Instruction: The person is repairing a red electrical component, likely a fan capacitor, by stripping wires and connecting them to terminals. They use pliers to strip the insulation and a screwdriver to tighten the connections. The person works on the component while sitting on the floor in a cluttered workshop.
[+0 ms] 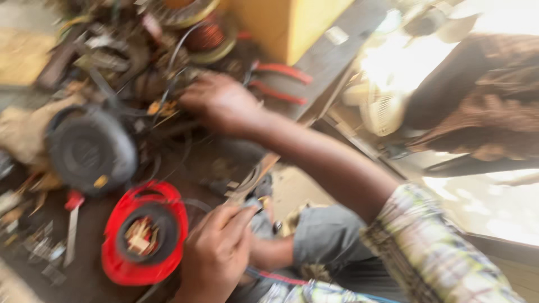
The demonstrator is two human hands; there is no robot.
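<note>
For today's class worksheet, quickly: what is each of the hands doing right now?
Left hand: closed on a small part, too blurred to name.
Right hand: reaching into the tangled wires; grip cannot be told.

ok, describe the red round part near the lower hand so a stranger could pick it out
Start at the cluttered dark workbench and go to its near edge, just left of the left hand. The red ring-shaped housing lies flat there, with a dark centre and pale metal bits inside. The similar round cover above it is black; this one alone is bright red.

Heavy motion blur throughout; blown-out daylight glare upper right, dimmer cluttered left.
</note>
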